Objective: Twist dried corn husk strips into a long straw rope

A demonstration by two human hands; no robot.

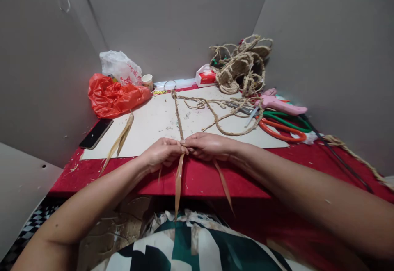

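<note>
A braided straw cord (179,117) runs from a knot at the far side of the white board (147,127) toward me, pulled straight. At its near end my left hand (163,152) and my right hand (207,144) meet, both closed in a pinch on its strands. A flat, pale brown straw strand (178,181) hangs down between them over the table's front edge. Another strand (224,185) trails below my right hand, and a short one below my left. My fingertips hide where the strands cross. Beyond my right hand lies a loop of twisted straw cord (219,126).
At left are a phone (96,133), a straw bundle (124,133), a red plastic bag (113,96) and a paper cup (147,81). At right stand woven straw pieces (241,68), a pink glue gun (281,103) and scissors with orange handles (283,131). Grey panels enclose the red-covered table.
</note>
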